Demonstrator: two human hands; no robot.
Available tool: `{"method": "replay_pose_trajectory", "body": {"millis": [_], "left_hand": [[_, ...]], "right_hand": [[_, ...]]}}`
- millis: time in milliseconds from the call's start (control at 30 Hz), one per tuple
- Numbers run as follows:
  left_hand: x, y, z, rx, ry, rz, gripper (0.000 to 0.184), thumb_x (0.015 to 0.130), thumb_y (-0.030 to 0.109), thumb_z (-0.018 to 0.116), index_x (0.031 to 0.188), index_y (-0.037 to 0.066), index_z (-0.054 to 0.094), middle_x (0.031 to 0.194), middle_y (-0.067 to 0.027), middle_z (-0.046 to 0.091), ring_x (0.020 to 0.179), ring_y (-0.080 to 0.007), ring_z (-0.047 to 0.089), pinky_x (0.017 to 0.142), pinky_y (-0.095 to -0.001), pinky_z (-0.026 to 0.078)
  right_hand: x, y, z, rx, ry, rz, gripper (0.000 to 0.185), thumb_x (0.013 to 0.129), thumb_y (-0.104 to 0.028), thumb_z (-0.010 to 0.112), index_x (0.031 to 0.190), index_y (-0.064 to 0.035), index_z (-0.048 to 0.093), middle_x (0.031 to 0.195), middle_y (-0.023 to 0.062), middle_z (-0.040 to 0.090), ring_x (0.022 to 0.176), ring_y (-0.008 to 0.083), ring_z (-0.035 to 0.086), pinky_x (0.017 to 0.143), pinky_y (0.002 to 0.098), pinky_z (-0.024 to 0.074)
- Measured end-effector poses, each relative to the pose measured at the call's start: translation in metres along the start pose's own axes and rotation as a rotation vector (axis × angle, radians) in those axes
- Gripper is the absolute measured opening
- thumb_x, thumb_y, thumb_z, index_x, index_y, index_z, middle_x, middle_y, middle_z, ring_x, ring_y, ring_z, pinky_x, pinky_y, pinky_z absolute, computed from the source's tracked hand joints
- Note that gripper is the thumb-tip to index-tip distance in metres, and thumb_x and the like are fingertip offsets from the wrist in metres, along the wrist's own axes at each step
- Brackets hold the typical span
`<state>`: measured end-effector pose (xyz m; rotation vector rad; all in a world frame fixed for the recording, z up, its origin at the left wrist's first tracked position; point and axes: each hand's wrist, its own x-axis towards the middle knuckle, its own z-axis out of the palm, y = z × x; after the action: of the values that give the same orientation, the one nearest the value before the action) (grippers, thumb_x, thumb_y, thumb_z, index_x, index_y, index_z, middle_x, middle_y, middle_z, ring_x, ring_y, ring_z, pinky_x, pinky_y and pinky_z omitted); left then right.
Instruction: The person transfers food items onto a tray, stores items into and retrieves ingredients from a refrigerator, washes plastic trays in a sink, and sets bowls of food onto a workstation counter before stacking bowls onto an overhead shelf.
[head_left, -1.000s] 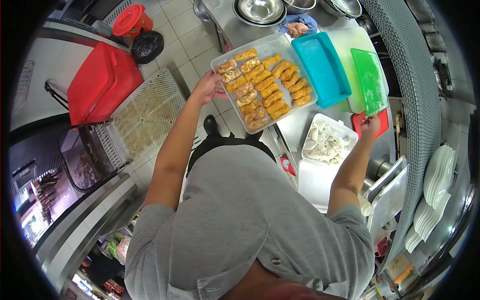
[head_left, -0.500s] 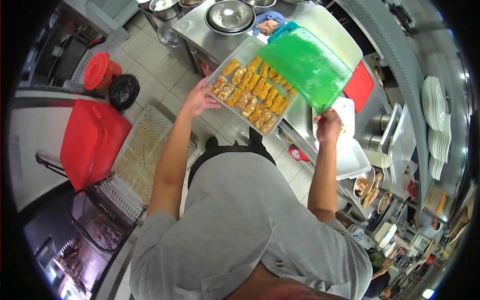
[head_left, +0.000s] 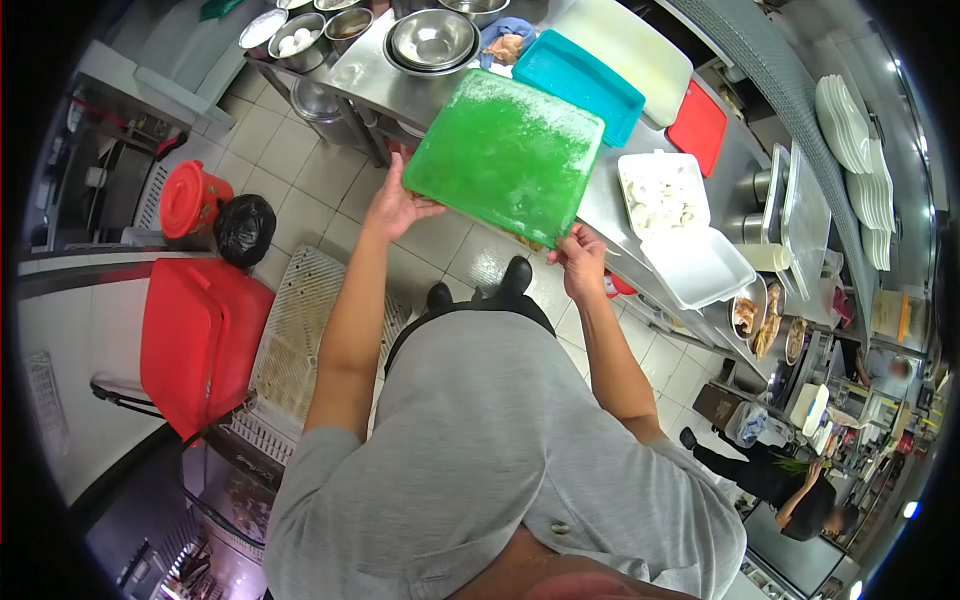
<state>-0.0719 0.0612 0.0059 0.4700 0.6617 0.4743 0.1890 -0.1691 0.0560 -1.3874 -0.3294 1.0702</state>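
A frosted green lid (head_left: pixel 505 155) now lies over the tray of golden-brown food pieces, hiding almost all of it. Only a sliver of the tray (head_left: pixel 522 242) shows beneath the lid's near edge. My left hand (head_left: pixel 402 207) supports the left side of the tray, its fingers partly underneath and its thumb by the lid's edge. At the near right corner, my right hand (head_left: pixel 580 260) is closed on the lid's edge. Behind the lid, a teal tray (head_left: pixel 585 85) rests on the steel counter.
An open white foam box (head_left: pixel 665 195) holds pale pieces, near a red board (head_left: pixel 698 128) and a cream board (head_left: pixel 625 50). Steel bowls (head_left: pixel 433 40) stand at the back. A red bin (head_left: pixel 195 200) and black bag (head_left: pixel 245 228) are left. A co-worker (head_left: pixel 790 490) stands far right.
My right hand has brought the green lid left and down over the tray of food pieces. The teal tray and foam box have come into fuller view.
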Motion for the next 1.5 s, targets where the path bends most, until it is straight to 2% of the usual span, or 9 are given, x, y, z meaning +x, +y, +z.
{"method": "replay_pose_trajectory", "body": {"millis": [267, 800, 900, 1000, 1067, 1100, 1167, 1367, 1500], "left_hand": [[0.005, -0.006, 0.004, 0.122, 0.069, 0.043, 0.055, 0.099, 0.037, 0.057, 0.143, 0.012, 0.039, 0.124, -0.0152, 0.059, 0.107, -0.0334, 0.063, 0.09, -0.0556, 0.052], [0.02, -0.01, -0.008, 0.282, 0.142, -0.021, 0.058, 0.094, 0.05, 0.061, 0.131, 0.007, 0.052, 0.112, -0.0145, 0.067, 0.092, -0.0296, 0.069, 0.082, -0.0442, 0.056], [0.018, -0.006, -0.005, 0.257, 0.114, -0.009, 0.056, 0.095, 0.044, 0.062, 0.135, 0.008, 0.047, 0.11, -0.0142, 0.067, 0.09, -0.03, 0.069, 0.078, -0.0449, 0.058], [0.013, -0.004, 0.008, 0.241, 0.056, 0.001, 0.052, 0.097, 0.039, 0.061, 0.136, 0.008, 0.047, 0.119, -0.0128, 0.065, 0.093, -0.0294, 0.069, 0.082, -0.0455, 0.057], [0.015, -0.004, 0.005, 0.192, 0.009, 0.045, 0.048, 0.1, 0.034, 0.056, 0.139, 0.008, 0.047, 0.124, -0.0124, 0.063, 0.108, -0.0325, 0.065, 0.094, -0.0519, 0.052], [0.011, -0.003, 0.008, 0.181, 0.046, 0.031, 0.046, 0.1, 0.03, 0.057, 0.139, 0.008, 0.047, 0.128, -0.0133, 0.061, 0.108, -0.0325, 0.066, 0.095, -0.0531, 0.052], [0.004, -0.005, -0.007, 0.141, -0.161, 0.076, 0.057, 0.092, 0.033, 0.068, 0.137, 0.006, 0.047, 0.126, -0.0139, 0.063, 0.098, -0.033, 0.068, 0.09, -0.0523, 0.055], [-0.023, -0.018, -0.009, 0.096, -0.167, -0.076, 0.057, 0.086, 0.026, 0.073, 0.133, 0.005, 0.048, 0.108, -0.0175, 0.069, 0.087, -0.0323, 0.07, 0.079, -0.0478, 0.057], [-0.081, -0.035, 0.011, -0.049, -0.146, 0.031, 0.055, 0.088, 0.017, 0.069, 0.136, 0.006, 0.046, 0.123, -0.0173, 0.062, 0.101, -0.0332, 0.067, 0.079, -0.0492, 0.057]], "right_hand": [[0.005, 0.007, -0.011, -0.139, -0.04, 0.239, 0.011, 0.092, -0.009, 0.057, 0.088, 0.0011, 0.06, 0.072, 0.0095, 0.065, 0.051, 0.016, 0.064, 0.045, 0.0272, 0.0519], [0.003, 0.006, -0.013, -0.381, 0.012, 0.149, 0.024, 0.097, -0.018, 0.06, 0.08, -0.0014, 0.061, 0.063, 0.0099, 0.065, 0.045, 0.0104, 0.057, 0.039, 0.0232, 0.0437], [0.014, 0.01, -0.022, -0.532, -0.006, 0.175, 0.034, 0.096, -0.029, 0.06, 0.079, 0.0008, 0.063, 0.064, 0.0126, 0.065, 0.05, 0.0199, 0.062, 0.047, 0.0334, 0.049], [0.018, 0.024, -0.028, -1.197, 0.124, -0.23, 0.048, 0.095, -0.042, 0.057, 0.077, 0.0021, 0.064, 0.067, 0.0191, 0.065, 0.062, 0.0341, 0.064, 0.061, 0.0441, 0.0513], [0.024, 0.042, -0.038, -1.076, 0.147, -0.035, 0.056, 0.093, -0.052, 0.056, 0.08, 0.0016, 0.066, 0.074, 0.02, 0.067, 0.072, 0.0365, 0.066, 0.068, 0.0462, 0.0513], [0.022, 0.04, -0.034, -0.708, 0.075, 0.227, 0.056, 0.094, -0.055, 0.056, 0.106, -0.0003, 0.063, 0.08, 0.0154, 0.069, 0.064, 0.0273, 0.067, 0.058, 0.0396, 0.0513], [0.013, 0.027, -0.016, -0.101, -0.067, 0.366, 0.069, 0.092, -0.055, 0.059, 0.139, -0.0067, 0.043, 0.117, 0.0113, 0.064, 0.089, 0.0283, 0.067, 0.063, 0.0385, 0.0535], [0.009, 0.015, -0.022, 0.068, -0.101, 0.175, 0.049, 0.092, -0.032, 0.069, 0.129, -0.0033, 0.053, 0.108, 0.0116, 0.065, 0.087, 0.0256, 0.066, 0.071, 0.0366, 0.0546], [-0.001, -0.016, -0.043, -0.115, -0.402, 0.159, 0.041, 0.094, -0.025, 0.066, 0.121, 0.0031, 0.054, 0.1, 0.014, 0.065, 0.08, 0.0237, 0.064, 0.064, 0.0383, 0.0529]]}}
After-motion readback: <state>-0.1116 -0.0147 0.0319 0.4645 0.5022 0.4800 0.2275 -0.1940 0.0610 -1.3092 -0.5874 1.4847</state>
